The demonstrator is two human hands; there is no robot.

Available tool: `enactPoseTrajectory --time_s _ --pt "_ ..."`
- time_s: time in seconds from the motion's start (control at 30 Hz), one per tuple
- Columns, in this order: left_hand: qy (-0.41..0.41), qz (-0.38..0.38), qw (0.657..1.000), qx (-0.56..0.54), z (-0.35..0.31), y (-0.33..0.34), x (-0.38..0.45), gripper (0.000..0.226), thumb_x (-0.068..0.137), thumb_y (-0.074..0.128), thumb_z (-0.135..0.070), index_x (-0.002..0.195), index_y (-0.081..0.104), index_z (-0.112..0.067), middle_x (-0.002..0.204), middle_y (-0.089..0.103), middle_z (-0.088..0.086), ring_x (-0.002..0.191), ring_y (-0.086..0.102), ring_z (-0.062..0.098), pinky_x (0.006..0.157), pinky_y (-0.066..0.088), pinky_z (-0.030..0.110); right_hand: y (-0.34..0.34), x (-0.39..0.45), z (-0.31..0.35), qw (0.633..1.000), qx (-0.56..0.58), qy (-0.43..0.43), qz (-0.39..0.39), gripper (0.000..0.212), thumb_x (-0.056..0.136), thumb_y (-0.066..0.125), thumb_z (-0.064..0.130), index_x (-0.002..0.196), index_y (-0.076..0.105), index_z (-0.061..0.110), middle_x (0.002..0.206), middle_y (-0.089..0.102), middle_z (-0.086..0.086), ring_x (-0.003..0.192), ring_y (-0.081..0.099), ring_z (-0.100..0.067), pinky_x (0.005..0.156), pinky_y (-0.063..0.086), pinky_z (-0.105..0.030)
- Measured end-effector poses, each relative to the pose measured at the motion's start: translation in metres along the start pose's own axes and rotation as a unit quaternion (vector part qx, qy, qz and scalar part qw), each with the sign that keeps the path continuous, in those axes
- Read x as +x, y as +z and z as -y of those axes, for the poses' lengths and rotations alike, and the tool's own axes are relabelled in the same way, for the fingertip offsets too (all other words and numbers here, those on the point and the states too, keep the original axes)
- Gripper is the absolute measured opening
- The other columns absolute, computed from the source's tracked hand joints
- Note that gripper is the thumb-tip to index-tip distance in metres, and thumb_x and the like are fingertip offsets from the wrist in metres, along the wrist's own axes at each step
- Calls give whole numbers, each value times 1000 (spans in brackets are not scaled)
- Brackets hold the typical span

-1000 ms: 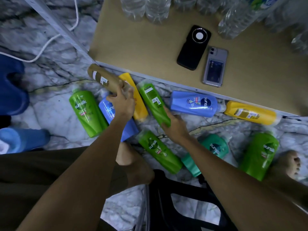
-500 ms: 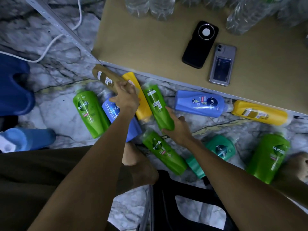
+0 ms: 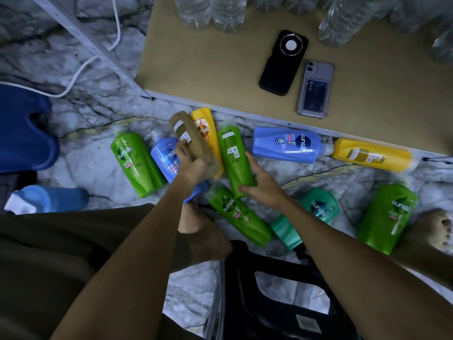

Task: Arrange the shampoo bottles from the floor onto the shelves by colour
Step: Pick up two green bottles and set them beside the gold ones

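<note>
Two hands are gripping bottles above the marble floor (image 3: 73,168): the left hand (image 3: 193,165) holding a brown plastic shampoo bottle (image 3: 190,141), the right hand (image 3: 263,184) a green plastic shampoo bottle (image 3: 232,153), both long axes pointing toward the tan shelf board (image 3: 220,69) just beyond.

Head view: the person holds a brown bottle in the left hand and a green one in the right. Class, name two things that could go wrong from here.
1. The left hand grips the brown bottle only at its lower end; swung up to the shelf, it might slip.
2. Two phones lie near the shelf's front edge; a bottle set down carelessly, such as the green bottle in the right hand, could knock them off.
</note>
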State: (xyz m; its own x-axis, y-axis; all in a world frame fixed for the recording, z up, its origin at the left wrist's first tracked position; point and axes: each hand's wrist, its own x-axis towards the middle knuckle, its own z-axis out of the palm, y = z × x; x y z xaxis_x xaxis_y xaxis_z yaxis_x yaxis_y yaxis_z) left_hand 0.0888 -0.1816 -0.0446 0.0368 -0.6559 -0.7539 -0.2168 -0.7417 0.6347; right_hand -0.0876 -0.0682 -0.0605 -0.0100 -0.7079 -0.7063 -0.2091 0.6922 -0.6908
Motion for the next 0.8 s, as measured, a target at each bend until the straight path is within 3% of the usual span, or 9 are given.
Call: enactPoseTrajectory --time_s 0.1,0.23,0.3,0.37,0.47,0.53,0.67,0.73,0.8 --pt "-9 27 999 -15 8 -1 -19 84 81 67 -26 148 19 -43 142 51 3 118 61 32 91 55 45 -4 -8 2 998 66 2 20 108 85 78 7 160 7 42 152 49 -1 102 66 -2 87 60 -32" --pt "-18 44 998 -37 20 -4 -33 83 79 61 -38 151 20 -42 146 50 9 113 62 31 93 52 45 -11 -17 7 991 123 28 34 110 82 80 13 159 7 41 148 53 -5 107 71 -22 58 53 -19" --pt "-16 40 997 -61 21 -5 -45 68 88 59 -30 147 26 -40 130 55 15 93 63 28 79 50 38 -12 -24 10 986 158 40 33 115 73 86 23 159 11 42 141 61 -5 106 72 -26 70 59 -36" --pt "-17 41 998 -55 24 -4 -52 72 80 63 -41 143 30 -40 132 56 17 97 62 30 83 50 40 -13 -31 9 982 179 42 48 120 65 89 33 159 16 42 132 68 -3 108 71 -30 85 57 -49" --pt "-10 27 998 -53 33 -3 -54 74 59 64 -62 127 40 -46 139 56 16 118 58 35 106 43 55 -14 -50 15 979 190 38 65 115 70 84 26 159 12 40 130 69 -6 110 70 -32 79 56 -43" --pt "-2 5 999 -36 33 0 -65 72 57 62 -66 122 41 -45 135 58 15 121 59 35 109 42 57 -17 -64 19 978 194 25 69 112 73 82 22 159 14 41 132 68 -5 111 70 -30 78 57 -39" --pt "51 8 998 -47 18 3 -109 50 81 62 -53 122 44 -32 133 58 20 110 59 30 102 45 52 -22 -90 34 980 189 -6 55 107 75 80 24 159 16 39 127 71 2 114 69 -29 94 51 -49" --pt "71 17 995 -66 11 3 -126 24 100 53 -34 123 46 -28 137 54 20 111 56 28 101 44 47 -26 -103 44 982 180 -29 49 98 84 76 20 159 16 38 124 72 4 110 70 -25 84 55 -41" --pt "101 35 990 -89 5 2 -143 21 104 49 -24 124 48 -27 141 52 15 116 55 27 105 43 47 -30 -116 55 983 173 -47 42 90 91 70 14 159 16 37 125 71 4 102 72 -18 74 54 -29"
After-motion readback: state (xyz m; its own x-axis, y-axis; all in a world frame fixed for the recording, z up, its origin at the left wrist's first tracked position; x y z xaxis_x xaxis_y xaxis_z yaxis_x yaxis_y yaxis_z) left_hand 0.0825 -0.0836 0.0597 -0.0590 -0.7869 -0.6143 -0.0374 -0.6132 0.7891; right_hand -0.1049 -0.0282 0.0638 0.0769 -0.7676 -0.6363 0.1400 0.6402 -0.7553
